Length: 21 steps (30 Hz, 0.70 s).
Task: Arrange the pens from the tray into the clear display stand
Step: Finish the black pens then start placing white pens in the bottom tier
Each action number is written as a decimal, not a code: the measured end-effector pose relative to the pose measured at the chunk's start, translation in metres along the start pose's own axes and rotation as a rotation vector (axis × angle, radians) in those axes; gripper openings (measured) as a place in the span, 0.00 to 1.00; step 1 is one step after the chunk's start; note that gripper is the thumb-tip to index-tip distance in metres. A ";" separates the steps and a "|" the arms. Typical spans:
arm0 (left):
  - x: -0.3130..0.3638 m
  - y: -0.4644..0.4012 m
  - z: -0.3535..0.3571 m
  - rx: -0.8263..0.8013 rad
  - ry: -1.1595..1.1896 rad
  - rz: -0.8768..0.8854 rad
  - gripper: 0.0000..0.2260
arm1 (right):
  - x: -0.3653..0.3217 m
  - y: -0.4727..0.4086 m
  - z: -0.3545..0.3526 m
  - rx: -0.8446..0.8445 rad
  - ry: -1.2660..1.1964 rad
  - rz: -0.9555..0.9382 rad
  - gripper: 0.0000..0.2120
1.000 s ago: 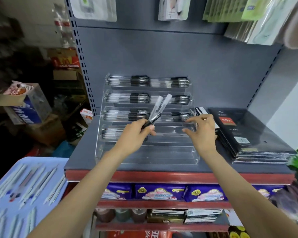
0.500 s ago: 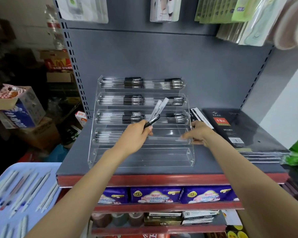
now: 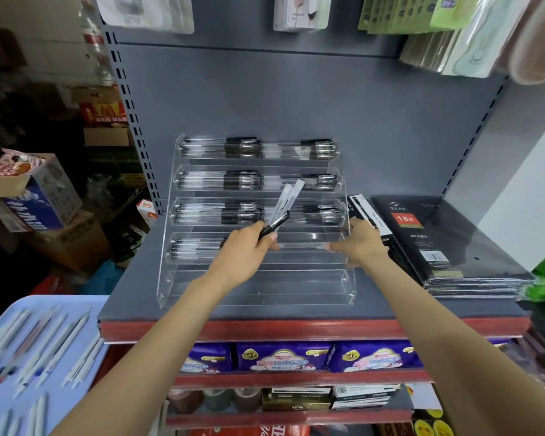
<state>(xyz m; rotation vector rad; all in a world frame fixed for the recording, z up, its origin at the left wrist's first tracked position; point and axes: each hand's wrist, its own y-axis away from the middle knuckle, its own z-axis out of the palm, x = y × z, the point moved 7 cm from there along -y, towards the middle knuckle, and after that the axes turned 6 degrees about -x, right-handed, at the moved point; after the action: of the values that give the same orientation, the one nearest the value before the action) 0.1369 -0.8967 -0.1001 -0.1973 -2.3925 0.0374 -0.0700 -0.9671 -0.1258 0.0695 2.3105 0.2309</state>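
Clamped in the left hand [image 3: 249, 247], a small bunch of pens [image 3: 282, 209] fans up and to the right, over the clear display stand [image 3: 255, 291]. Right hand [image 3: 361, 243] pinches a single clear pen [image 3: 302, 246] flat along the fourth tier. Blue tray [image 3: 0, 309] of pens sits well down-left.

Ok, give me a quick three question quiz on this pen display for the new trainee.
1. True or false: the left hand holds pens.
2. Which tier of the clear stand has no pens: A top, B third from the top, C bottom?
3. What lies right of the stand on the shelf?

Key: 1 true. 2 C. 3 A stack of black diaries, near the right hand.
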 end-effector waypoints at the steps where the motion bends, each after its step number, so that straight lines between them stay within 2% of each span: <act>1: 0.001 0.001 -0.001 0.006 0.006 0.010 0.08 | 0.000 -0.001 0.001 -0.010 -0.004 0.006 0.22; 4: 0.005 0.004 -0.004 0.017 0.044 0.042 0.07 | 0.000 0.005 -0.004 0.016 -0.049 -0.020 0.27; 6: 0.008 0.006 -0.007 0.016 0.058 0.061 0.09 | -0.007 0.019 -0.021 0.192 -0.078 -0.126 0.27; 8: 0.012 0.008 -0.010 0.006 0.065 0.085 0.10 | -0.024 0.040 -0.037 0.344 -0.066 -0.310 0.22; 9: 0.015 0.008 -0.010 -0.007 0.060 0.099 0.11 | -0.034 0.048 -0.040 0.324 -0.097 -0.381 0.20; 13: 0.022 0.009 -0.008 -0.091 0.036 0.145 0.11 | -0.052 0.057 -0.029 -0.056 -0.483 -0.475 0.13; 18: 0.013 0.010 -0.011 -0.117 0.028 0.101 0.12 | -0.049 0.060 -0.020 -0.271 -0.792 -0.483 0.10; 21: 0.007 0.012 -0.013 -0.095 0.023 0.078 0.10 | -0.045 0.057 -0.018 -0.233 -0.793 -0.474 0.06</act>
<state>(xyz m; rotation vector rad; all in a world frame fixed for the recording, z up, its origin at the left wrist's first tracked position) 0.1424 -0.8842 -0.0863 -0.3343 -2.3644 -0.0419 -0.0536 -0.9191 -0.0705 -0.4274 1.4446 0.1812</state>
